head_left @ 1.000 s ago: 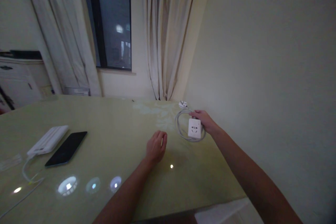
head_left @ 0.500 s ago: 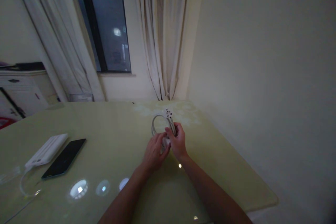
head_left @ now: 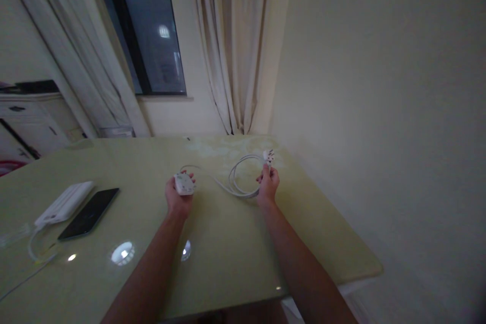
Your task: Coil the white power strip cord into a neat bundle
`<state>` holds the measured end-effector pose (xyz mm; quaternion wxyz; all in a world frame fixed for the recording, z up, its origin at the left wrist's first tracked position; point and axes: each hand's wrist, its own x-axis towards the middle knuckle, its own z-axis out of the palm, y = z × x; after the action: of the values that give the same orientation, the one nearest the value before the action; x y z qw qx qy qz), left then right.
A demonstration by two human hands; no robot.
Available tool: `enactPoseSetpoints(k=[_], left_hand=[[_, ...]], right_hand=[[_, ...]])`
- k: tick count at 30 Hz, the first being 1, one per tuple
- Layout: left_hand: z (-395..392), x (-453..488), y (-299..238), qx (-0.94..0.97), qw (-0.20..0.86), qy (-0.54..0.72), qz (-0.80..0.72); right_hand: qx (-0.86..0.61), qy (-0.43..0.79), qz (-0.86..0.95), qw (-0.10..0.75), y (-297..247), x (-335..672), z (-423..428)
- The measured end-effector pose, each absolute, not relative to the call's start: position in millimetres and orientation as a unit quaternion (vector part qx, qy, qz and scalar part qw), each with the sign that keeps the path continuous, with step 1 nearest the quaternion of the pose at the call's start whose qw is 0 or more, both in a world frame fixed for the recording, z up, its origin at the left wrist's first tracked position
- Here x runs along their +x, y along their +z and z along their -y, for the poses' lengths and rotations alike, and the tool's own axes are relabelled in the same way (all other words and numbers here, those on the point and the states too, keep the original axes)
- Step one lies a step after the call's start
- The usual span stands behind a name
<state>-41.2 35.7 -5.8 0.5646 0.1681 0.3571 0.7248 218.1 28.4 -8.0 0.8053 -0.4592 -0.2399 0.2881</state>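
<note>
My left hand [head_left: 178,200] is closed around a white socket block [head_left: 185,184], its face with small slots turned up. From the block a pale cord [head_left: 222,185] runs right into loose loops. At the other end, my right hand [head_left: 268,185] grips a white plug [head_left: 268,156] that points up and away, its dark pins showing. Part of the looped cord also passes at the right hand; whether the fingers hold it cannot be made out.
On the left of the glossy table [head_left: 212,273] lie a white power bank [head_left: 64,203] with a cable and a black phone [head_left: 90,214]. A wall [head_left: 379,111] borders the right side. Curtains [head_left: 243,50] and a window [head_left: 152,25] stand behind.
My hands were together on the coiled cord. Now they are apart, the left with the socket block, the right with the plug, and the cord's coil has loosened between them.
</note>
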Motion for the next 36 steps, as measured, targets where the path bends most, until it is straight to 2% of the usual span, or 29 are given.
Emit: enactPoseSetpoints(k=[2, 4, 7, 12, 18, 22, 24, 27, 30, 32, 36], left_hand=[[-36, -52, -6, 0.098, 0.638, 0.699, -0.307], [-36, -60, -7, 0.042, 0.652, 0.711, -0.260], [-37, -71, -9, 0.029, 0.587, 0.772, -0.240], [-40, -93, -16, 0.130, 0.504, 0.810, -0.269], [-41, -97, -14, 0.065, 0.574, 0.772, -0.265], [-36, -59, -8, 0.228, 0.600, 0.677, -0.359], [-24, -28, -8, 0.401, 0.554, 0.607, -0.405], [-2, 16, -13, 0.669, 0.438, 0.451, -0.397], [10, 35, -17, 0.777, 0.355, 0.359, -0.375], [9, 32, -16, 0.773, 0.311, 0.387, -0.395], [-3, 5, -10, 0.663, 0.256, 0.529, -0.464]], right_hand=[[-0.456, 0.305, 0.191, 0.814, -11, 225, -33], [-0.451, 0.339, 0.153, 0.811, -12, 229, -37], [-0.436, 0.401, 0.114, 0.797, -12, 229, -38], [-0.401, 0.460, 0.081, 0.788, -8, 224, -34], [-0.378, 0.462, 0.123, 0.793, -4, 212, -26], [-0.361, 0.475, 0.183, 0.781, 2, 201, -19], [-0.354, 0.486, 0.211, 0.771, 5, 195, -14], [-0.338, 0.493, 0.253, 0.761, 9, 187, -7], [-0.337, 0.464, 0.281, 0.769, 9, 185, -5], [-0.355, 0.426, 0.281, 0.783, 7, 190, -8], [-0.403, 0.361, 0.236, 0.807, 5, 212, -19]])
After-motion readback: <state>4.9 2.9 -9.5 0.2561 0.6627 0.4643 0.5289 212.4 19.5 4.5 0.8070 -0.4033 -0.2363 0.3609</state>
